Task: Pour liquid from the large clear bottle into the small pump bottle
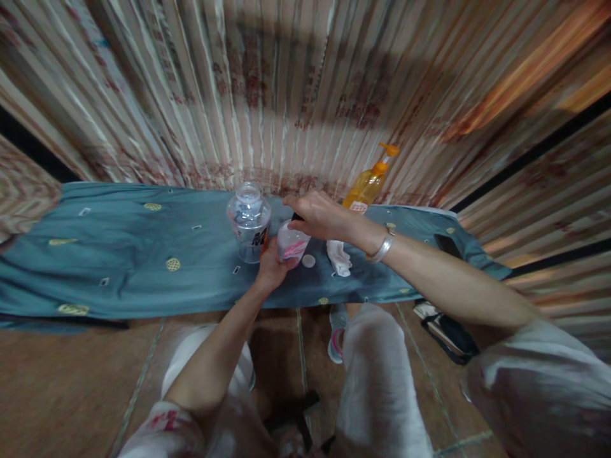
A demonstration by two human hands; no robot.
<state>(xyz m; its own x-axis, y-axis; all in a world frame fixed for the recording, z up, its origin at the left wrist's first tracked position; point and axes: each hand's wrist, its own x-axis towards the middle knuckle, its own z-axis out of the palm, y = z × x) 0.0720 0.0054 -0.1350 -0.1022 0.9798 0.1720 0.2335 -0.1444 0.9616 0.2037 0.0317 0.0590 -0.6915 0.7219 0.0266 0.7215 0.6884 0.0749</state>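
Left hand (pixel 271 267) wraps the small pink-labelled bottle (pixel 292 245) from below. Right hand (pixel 321 215) is clamped over its top; clear jar (pixel 249 221) stands just beside.

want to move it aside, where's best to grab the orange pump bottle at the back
Probably the orange pump bottle by its body, below the pump neck, coming from the right: it stands leaning, and the right hand crowds its left side.
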